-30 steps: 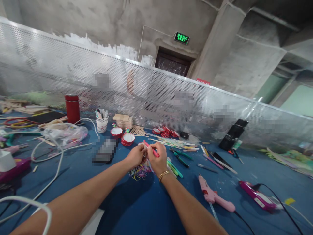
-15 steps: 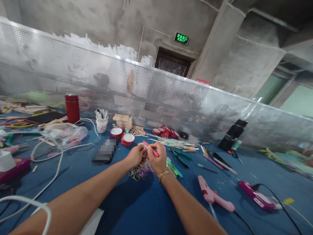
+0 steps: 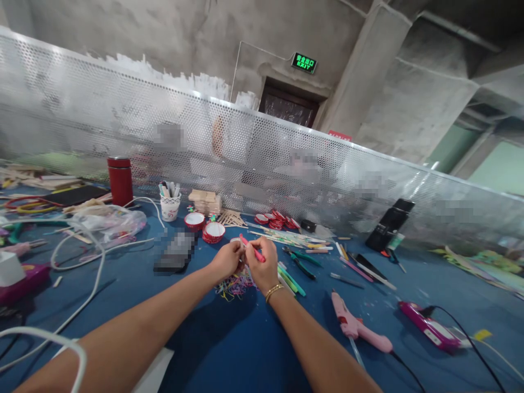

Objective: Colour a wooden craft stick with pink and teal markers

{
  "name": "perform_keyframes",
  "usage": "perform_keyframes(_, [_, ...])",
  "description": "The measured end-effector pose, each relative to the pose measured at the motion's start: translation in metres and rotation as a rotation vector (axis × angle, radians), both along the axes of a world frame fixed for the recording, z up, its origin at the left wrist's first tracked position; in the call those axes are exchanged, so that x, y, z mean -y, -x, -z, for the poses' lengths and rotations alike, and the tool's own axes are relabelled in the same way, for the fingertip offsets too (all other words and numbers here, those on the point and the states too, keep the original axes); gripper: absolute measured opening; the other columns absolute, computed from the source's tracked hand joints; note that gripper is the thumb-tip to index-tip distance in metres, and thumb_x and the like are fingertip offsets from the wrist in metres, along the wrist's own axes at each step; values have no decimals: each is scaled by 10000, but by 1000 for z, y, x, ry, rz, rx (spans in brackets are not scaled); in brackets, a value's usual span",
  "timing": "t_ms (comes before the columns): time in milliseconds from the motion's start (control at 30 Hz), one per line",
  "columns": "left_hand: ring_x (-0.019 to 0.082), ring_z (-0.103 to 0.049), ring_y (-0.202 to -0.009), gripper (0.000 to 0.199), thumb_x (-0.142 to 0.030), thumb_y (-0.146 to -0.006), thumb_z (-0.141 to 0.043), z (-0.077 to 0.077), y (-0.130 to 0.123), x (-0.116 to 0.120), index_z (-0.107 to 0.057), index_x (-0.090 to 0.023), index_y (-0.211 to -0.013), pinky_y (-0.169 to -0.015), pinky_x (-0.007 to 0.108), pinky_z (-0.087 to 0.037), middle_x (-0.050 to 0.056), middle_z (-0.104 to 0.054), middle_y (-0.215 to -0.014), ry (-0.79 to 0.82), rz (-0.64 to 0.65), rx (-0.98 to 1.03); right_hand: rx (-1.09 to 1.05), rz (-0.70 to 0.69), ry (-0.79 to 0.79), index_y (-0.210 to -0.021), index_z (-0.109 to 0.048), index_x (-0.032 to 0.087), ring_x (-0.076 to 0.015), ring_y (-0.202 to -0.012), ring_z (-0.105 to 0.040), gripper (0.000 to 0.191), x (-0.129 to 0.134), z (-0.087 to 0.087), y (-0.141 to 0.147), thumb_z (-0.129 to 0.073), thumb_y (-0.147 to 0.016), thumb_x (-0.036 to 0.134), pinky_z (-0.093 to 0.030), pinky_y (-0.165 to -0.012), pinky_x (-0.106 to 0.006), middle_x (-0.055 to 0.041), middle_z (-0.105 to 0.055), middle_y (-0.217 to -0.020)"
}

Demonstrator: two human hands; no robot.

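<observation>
Close together above the table, my two hands are both closed. My right hand [image 3: 264, 265], with a gold bracelet at its wrist, grips a slim pink pen [image 3: 257, 252] that slants up to the left. My left hand [image 3: 227, 259] pinches at the pen's far end; whatever lies between its fingertips is too small and covered to name. Under the hands spreads a tangled pile of thin coloured bands [image 3: 235, 286]. Green markers [image 3: 292, 279] lie just right of my right hand. Two round red boxes with white insides [image 3: 213, 232] sit beyond my left hand.
To the right lie green-handled pliers [image 3: 303, 263], a pink glue gun [image 3: 360, 327] and a purple power strip [image 3: 429, 326]. A phone [image 3: 176, 251], a paper cup of pens [image 3: 170, 207] and a red flask [image 3: 120, 181] stand left. A perforated metal screen [image 3: 245, 147] edges the table's back.
Hardly anything differs: both hands keep the same place and grip around the pink pen, and the view has shifted very slightly.
</observation>
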State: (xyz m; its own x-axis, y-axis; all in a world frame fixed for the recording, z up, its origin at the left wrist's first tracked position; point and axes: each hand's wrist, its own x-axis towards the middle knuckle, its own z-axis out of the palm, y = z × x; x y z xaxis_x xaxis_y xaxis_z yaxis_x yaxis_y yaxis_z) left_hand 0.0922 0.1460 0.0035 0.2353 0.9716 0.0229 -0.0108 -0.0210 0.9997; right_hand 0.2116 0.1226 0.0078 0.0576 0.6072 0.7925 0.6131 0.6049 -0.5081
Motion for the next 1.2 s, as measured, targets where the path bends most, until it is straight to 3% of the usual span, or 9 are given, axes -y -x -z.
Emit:
perform_keyframes(400, [71,-410,-348,262,-406,-865,-546,6,3,-5,-463,-197,-730,-372,190,-252,-60,-485,-508,-49,8,19,-20,30,7,-744,-569,205,-186,-758,-527,141,-3,1,-3,-527,-858,277,-380,-793,-330,-14,-621,-734])
perform_keyframes(733, [79,-403,-351,174,-280,-902,-482,2,2,-2,-451,-204,-749,-377,189,-259,-69,-446,-467,-27,8,-13,13,-4,-10,-753,-574,202,-170,-721,-543,137,1,-1,1,-533,-861,275,-373,-822,-341,-2,-625,-728])
perform_keyframes(1200, [75,-397,-324,255,-393,-871,-533,8,2,-7,-449,-202,-725,-360,189,-253,-70,-447,-452,-52,23,13,2,16,4,-753,-575,203,-176,-737,-544,134,0,-1,0,-527,-858,271,-376,-805,-335,-6,-633,-728])
